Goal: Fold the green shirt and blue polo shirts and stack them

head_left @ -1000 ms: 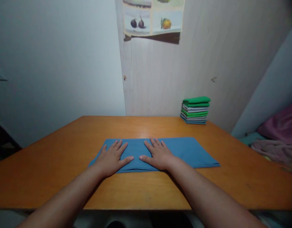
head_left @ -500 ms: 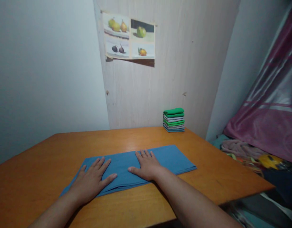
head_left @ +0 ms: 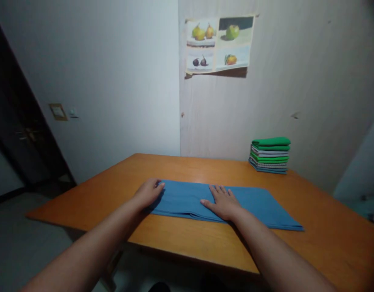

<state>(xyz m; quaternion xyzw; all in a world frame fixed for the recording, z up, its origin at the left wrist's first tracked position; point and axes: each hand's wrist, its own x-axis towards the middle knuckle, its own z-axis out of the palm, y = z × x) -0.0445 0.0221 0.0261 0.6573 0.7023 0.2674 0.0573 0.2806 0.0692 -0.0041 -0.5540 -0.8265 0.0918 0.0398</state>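
Note:
A blue cloth [head_left: 187, 196], folded into a long flat strip, lies across the wooden table. My right hand [head_left: 223, 202] rests palm down on its middle, fingers spread. At the cloth's left end is my left hand [head_left: 148, 192], its fingers curled round the far left corner and its thumb on top; the fingertips are partly hidden. Along the near edge several layers show, with a small gap between them near the middle.
A stack of folded cloths [head_left: 270, 155], green, grey and blue, stands at the table's [head_left: 174, 164] back right. A fruit poster [head_left: 219, 44] hangs on the wall. At the far left is a dark door [head_left: 22, 109].
The view has turned left. My left hand has moved from lying spread on the cloth to its far left corner, fingers now curled. My right hand stays spread on the cloth.

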